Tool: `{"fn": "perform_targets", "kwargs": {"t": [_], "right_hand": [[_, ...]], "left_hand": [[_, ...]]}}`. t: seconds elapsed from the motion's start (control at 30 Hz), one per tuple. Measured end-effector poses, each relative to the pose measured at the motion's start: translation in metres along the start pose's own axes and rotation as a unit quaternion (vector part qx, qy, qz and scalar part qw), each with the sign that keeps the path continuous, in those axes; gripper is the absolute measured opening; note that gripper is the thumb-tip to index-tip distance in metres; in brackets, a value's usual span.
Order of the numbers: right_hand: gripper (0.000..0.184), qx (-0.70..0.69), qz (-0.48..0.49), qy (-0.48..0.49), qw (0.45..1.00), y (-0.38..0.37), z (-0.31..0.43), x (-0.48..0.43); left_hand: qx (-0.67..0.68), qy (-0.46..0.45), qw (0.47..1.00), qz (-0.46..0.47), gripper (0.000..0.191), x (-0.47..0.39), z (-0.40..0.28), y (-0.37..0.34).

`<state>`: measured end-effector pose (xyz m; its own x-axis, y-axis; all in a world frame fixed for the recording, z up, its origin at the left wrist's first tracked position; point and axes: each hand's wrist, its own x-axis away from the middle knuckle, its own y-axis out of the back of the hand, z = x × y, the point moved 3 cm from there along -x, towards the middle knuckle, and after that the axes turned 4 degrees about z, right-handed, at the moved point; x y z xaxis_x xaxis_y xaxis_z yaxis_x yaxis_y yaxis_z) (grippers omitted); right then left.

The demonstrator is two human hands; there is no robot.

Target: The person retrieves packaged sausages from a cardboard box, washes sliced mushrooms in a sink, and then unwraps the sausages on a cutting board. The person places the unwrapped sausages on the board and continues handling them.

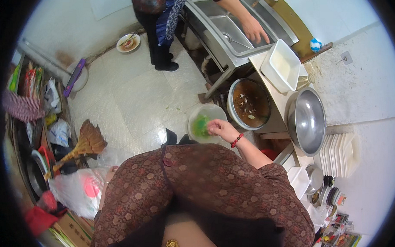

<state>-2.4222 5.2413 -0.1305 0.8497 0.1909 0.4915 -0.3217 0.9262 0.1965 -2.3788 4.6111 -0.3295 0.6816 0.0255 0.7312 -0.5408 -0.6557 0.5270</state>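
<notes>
My right hand (222, 129), with a red bead bracelet (237, 140) at the wrist, hangs over a whitish round tub (217, 110) near the floor. Its fingers are curled; whether they pinch anything is unclear. Blurred green matter (200, 125) shows in the tub beside the fingertips. Only a small part of my left hand (113, 169) appears, low at my side, the rest being covered by my patterned jacket (195, 179). Next to it is a translucent plastic bag (76, 191) with a pink print. I cannot tell if the hand grips the bag.
A basin of brown water and scraps (248, 104) stands right of the tub. Another person's hand (255, 30) reaches over the steel sink (217, 24). A white bin (281, 66) and steel bowl (307, 120) sit on the counter. Leftward are a straw broom (89, 137) and a floor bowl (128, 43).
</notes>
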Motion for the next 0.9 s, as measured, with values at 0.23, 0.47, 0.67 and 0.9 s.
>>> {"fn": "perform_targets", "kwargs": {"t": [0.23, 0.47, 0.67, 0.9], "right_hand": [[0.021, 0.149, -0.107, -0.015, 0.983, 0.083, -0.009, -0.082], [0.029, 0.136, -0.109, 0.028, 0.984, 0.122, 0.021, -0.141], [0.03, 0.075, -0.135, 0.009, 0.988, 0.154, 0.053, -0.181], [0.032, 0.083, -0.243, 0.032, 0.966, 0.261, 0.171, -0.252]], "left_hand": [[-0.047, -0.078, 0.995, 0.03, 0.041, -0.105, -0.161, 0.062], [-0.062, -0.207, 0.975, 0.049, 0.04, -0.182, -0.365, 0.108], [-0.012, -0.39, 0.92, 0.038, 0.04, -0.212, -0.587, 0.152], [0.058, -0.593, 0.803, -0.011, 0.039, -0.205, -0.834, 0.221]]}}
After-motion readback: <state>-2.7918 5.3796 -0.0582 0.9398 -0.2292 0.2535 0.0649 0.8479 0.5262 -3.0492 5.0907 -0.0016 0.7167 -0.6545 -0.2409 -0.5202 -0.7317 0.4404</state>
